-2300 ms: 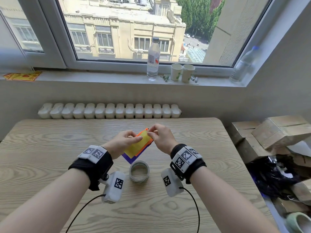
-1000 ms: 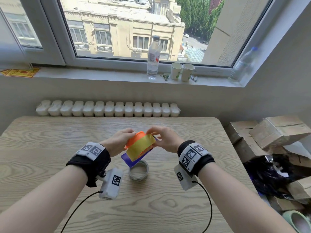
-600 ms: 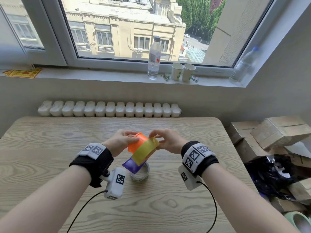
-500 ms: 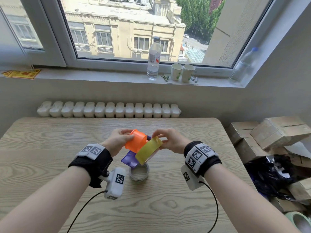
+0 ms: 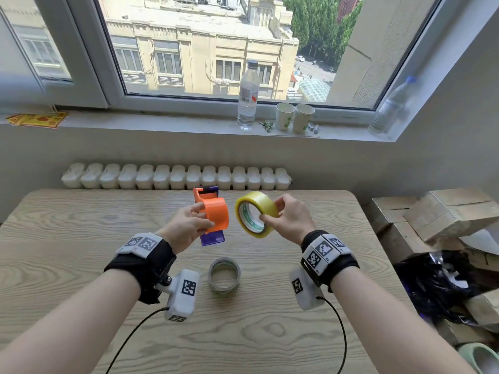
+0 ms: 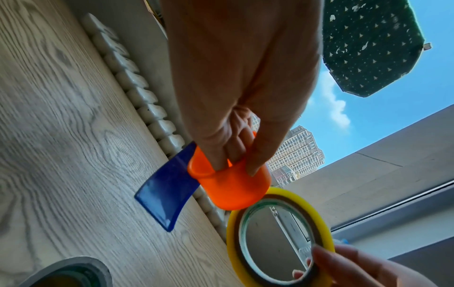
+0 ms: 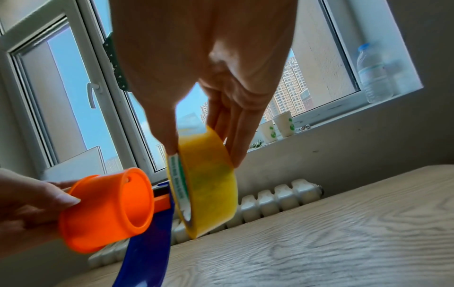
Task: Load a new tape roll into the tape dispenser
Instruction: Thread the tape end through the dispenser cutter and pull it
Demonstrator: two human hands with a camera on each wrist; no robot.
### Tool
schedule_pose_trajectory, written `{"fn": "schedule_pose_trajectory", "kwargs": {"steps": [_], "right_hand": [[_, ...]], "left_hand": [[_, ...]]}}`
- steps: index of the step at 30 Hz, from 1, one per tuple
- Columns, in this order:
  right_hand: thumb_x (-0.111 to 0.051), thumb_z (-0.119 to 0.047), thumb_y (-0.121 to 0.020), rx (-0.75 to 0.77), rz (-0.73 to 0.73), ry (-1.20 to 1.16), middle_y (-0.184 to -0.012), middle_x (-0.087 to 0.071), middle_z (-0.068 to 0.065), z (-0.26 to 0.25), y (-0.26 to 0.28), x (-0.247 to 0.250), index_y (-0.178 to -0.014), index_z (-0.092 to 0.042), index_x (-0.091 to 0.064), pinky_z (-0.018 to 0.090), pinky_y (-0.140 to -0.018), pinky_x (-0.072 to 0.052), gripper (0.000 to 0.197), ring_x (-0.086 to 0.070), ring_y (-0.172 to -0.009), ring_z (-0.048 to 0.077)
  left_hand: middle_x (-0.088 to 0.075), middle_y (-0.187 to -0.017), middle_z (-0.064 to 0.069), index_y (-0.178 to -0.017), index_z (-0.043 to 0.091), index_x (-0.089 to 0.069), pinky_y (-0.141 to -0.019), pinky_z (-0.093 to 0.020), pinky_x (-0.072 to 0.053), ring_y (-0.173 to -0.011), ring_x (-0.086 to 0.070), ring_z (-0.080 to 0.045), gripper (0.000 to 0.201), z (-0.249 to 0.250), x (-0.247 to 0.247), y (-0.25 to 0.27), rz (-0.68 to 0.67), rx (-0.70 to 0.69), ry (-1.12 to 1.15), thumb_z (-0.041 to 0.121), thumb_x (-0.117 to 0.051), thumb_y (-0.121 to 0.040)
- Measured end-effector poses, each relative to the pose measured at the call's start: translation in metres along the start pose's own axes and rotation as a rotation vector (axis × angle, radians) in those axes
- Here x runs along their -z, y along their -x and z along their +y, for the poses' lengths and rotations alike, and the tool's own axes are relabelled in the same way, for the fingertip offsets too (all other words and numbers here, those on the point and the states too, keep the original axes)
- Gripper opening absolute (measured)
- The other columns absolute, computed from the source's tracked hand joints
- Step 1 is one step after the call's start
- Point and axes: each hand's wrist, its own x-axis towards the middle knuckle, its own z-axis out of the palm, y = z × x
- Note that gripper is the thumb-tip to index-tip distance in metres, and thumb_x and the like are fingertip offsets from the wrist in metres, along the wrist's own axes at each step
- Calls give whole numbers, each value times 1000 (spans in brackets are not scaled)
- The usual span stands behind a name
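Change: since half a second ago the yellow roll and the orange drum, then pressed close together, stand apart with a clear gap between them.
Left hand: the left hand (image 5: 186, 228) grasps the tape dispenser (image 5: 213, 215) from behind, fingers curled round the back rim of its orange drum (image 7: 108, 207), so the open mouth of the drum faces the roll.
Dispenser blade end: its blue tongue (image 6: 167, 194) hangs down below the drum, above the table (image 5: 81, 238) and not touching it.
Old core: an empty tape core (image 5: 224, 275) lies flat on the table between the wrists, under the work and out of the way.
Right hand: the right hand (image 5: 289, 218) pinches the new tape roll (image 5: 256, 214), thumb on one side of the band and fingers on the other, leaving the hole free.
Alignment: the roll's hole seems turned towards the drum, held level with it; I judge it set up to slide on sideways.
Room: open air all round both pieces; table edge, radiator (image 5: 175, 176) and cardboard boxes (image 5: 445, 211) lie well apart.
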Motion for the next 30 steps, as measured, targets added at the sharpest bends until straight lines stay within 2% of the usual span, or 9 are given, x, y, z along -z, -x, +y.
{"fn": "schedule_pose_trajectory", "kwargs": {"steps": [4,8,12,16,18,22,26,28,30], "right_hand": [[-76,-41,-71,13,84,12,-91,-64,4,-16,4,-10,-93,-13,-55,29,-69,-45,41,-58,-82,19],[-75,-43,-71,42,119,-4,-83,-60,1,-27,7,-19,-87,-16,-49,32,-69,-47,41,-57,-78,20],[-73,-45,-73,65,163,-39,-85,-65,4,-33,9,-24,-89,-14,-53,31,-68,-46,40,-58,-76,20],[-74,-46,-72,91,186,-102,-91,-69,5,-34,11,-26,-96,-11,-57,36,-76,-54,46,-64,-83,19],[-75,-46,-72,94,184,-126,-93,-69,3,-36,12,-26,-98,-12,-58,35,-77,-54,47,-64,-84,18],[-80,-42,-67,46,123,-249,-94,-64,-3,-37,10,-27,-105,-12,-59,31,-83,-53,53,-61,-89,14],[-88,-30,-59,-7,23,-436,-99,-68,2,-34,7,-30,-107,-10,-64,36,-89,-54,57,-64,-96,16],[-87,-21,-61,-2,-20,-499,-93,-67,0,-34,7,-28,-108,-7,-64,33,-84,-56,54,-64,-93,16],[-84,-10,-65,-2,-83,-581,-87,-65,0,-35,8,-24,-110,-3,-63,26,-72,-58,50,-65,-85,15]], "left_hand": [[-68,-97,-15,-128,-5,-48,-69,-20,-58,-73,-72,-13,59,-3,-6,1,-6,-30,-55,-28,-48,-74],[-73,-88,-8,-119,-5,-58,-71,-20,-55,-76,-70,-13,53,-4,-13,2,12,-63,-175,-26,-55,-70],[-71,-99,-19,-116,-5,-61,-76,-23,-55,-87,-68,-23,51,-3,-17,3,5,-98,-208,-24,-59,-69],[-76,-77,0,-109,-1,-65,-69,-19,-56,-72,-72,-10,48,-3,-15,-1,9,-126,-191,-24,-61,-67],[-76,-72,3,-108,-1,-65,-68,-20,-56,-70,-72,-8,48,-4,-14,-3,8,-129,-197,-24,-62,-66],[-76,-69,6,-107,0,-66,-68,-19,-56,-69,-71,-8,48,-3,-14,-3,12,-136,-217,-24,-63,-66],[-74,-68,8,-107,0,-65,-66,-19,-55,-69,-71,-7,48,-1,-12,-3,24,-150,-240,-25,-62,-66],[-75,-71,5,-109,-1,-65,-68,-21,-55,-72,-71,-11,49,-1,-10,-4,23,-154,-235,-24,-62,-66],[-76,-71,3,-109,0,-65,-66,-20,-56,-70,-72,-10,49,0,-9,-4,2,-149,-210,-24,-62,-66]]}}
